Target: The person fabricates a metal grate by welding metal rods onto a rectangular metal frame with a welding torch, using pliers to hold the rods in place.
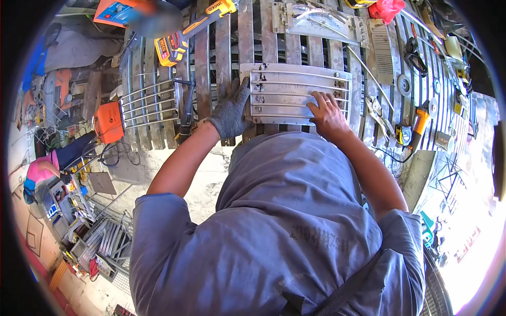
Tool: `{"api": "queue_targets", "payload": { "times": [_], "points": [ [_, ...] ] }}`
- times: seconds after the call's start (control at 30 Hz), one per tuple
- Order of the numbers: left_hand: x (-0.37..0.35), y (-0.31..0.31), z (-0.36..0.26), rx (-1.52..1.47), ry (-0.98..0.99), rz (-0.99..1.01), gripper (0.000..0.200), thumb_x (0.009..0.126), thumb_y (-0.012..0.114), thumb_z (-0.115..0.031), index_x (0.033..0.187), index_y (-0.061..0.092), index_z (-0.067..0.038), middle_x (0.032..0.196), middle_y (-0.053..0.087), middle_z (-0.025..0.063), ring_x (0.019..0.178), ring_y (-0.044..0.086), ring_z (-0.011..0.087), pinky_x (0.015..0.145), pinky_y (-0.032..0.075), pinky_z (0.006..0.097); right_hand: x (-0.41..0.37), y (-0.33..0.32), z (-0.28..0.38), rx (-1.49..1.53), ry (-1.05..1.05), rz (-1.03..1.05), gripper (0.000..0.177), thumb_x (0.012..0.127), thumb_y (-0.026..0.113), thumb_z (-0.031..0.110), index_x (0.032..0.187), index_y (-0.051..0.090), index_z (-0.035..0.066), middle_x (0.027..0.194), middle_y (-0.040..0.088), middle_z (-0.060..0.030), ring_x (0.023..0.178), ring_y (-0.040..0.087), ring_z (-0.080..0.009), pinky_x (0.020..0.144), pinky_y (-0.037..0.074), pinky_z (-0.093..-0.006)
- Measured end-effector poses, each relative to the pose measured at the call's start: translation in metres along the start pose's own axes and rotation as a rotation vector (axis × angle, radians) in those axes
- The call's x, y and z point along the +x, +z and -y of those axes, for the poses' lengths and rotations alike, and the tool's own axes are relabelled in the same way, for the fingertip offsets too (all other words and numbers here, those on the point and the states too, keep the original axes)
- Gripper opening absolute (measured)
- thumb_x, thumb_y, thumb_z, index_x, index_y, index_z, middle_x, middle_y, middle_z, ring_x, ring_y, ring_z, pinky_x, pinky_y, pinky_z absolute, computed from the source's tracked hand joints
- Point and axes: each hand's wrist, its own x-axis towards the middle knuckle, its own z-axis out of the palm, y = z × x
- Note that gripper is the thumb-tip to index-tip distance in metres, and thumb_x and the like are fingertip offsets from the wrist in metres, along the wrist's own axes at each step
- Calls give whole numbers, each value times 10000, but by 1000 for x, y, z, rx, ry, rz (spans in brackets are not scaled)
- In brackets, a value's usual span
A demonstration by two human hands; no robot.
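Observation:
On the slatted metal bench lies a flat metal plate with several thin parallel rods across it. My left hand, in a dark grey glove, rests at the plate's left edge with its fingers spread. Bare, my right hand lies over the rods near their right end; its fingers are apart and touch the rods. A barred metal frame sits to the left, beside a dark clamp-like tool. Locking pliers lie right of the plate.
A yellow cordless tool lies at the bench's far side. At right are an angle grinder, a tape measure and a disc. An orange box and a person in pink are at left.

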Motion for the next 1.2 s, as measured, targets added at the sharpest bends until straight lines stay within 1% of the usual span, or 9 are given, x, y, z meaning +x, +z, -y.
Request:
{"api": "queue_targets", "payload": {
  "times": [0.2,0.3,0.4,0.43,0.53,0.67,0.7,0.83,1.2],
  "points": [
    [9,-27,-26,-373,-185,182,1370,806,925,-444,1796,43,-102,1747,347,332,1612,366,527,1335,311,573,-9,42,-3,-140,26,-61,495,954,627,52,1444,646,-18,1695,444,-290,1646,351,-468,1363,287,-608],
    [5,-1,-17,-74,-91,-41,1357,804,923,-411,1797,46,-117,1753,341,326,1571,417,550,1289,408,534,-3,31,11,-112,91,-66,447,992,622,89,1418,649,-44,1661,473,-326,1611,418,-477,1349,319,-608],
    [4,10,-9,-111,-35,-57,1351,808,922,-403,1797,46,-120,1764,323,325,1598,363,562,1316,367,550,-2,24,18,-127,114,-47,409,1025,598,122,1384,655,-66,1649,483,-326,1599,433,-484,1332,330,-634],
    [2,6,-11,-22,-36,-3,1348,839,885,-496,1774,40,-16,1767,276,351,1676,211,522,1356,118,664,-3,29,17,-189,100,-65,435,1026,659,200,1376,662,-58,1642,491,-325,1590,440,-485,1317,335,-647],
    [4,-8,-16,102,5,56,1410,798,919,-531,1773,42,-13,1791,213,354,1693,132,528,1378,123,630,-2,4,26,-27,65,-98,459,1028,643,246,1338,682,-90,1591,538,-362,1542,498,-495,1281,370,-641],
    [18,-60,-82,273,-194,110,1394,807,904,-597,1751,95,32,1816,183,306,1700,115,511,1381,114,629,19,-11,28,116,17,-282,626,1017,724,374,1478,613,-34,1677,469,-290,1625,390,-428,1306,332,-620],
    [26,-52,-78,69,-87,-31,1357,827,863,-656,1744,140,34,1805,213,302,1694,115,520,1380,88,631,27,-2,21,106,21,-272,732,1039,685,413,1603,506,-17,1758,372,-255,1675,302,-403,1347,270,-609],
    [74,-26,-107,200,85,-2,1399,822,797,-766,1768,130,20,1843,154,285,1718,50,497,1380,37,629,47,21,-2,106,168,-297,856,1074,611,477,1731,338,0,1845,225,-219,1723,181,-380,1399,145,-567],
    [120,39,-110,279,165,-58,1424,800,729,-851,1787,128,-18,1826,166,303,1706,112,497,1362,51,653,49,14,-13,132,194,-193,861,1067,631,451,1745,320,20,1853,232,-188,1733,163,-343,1412,138,-520]
  ]
}}
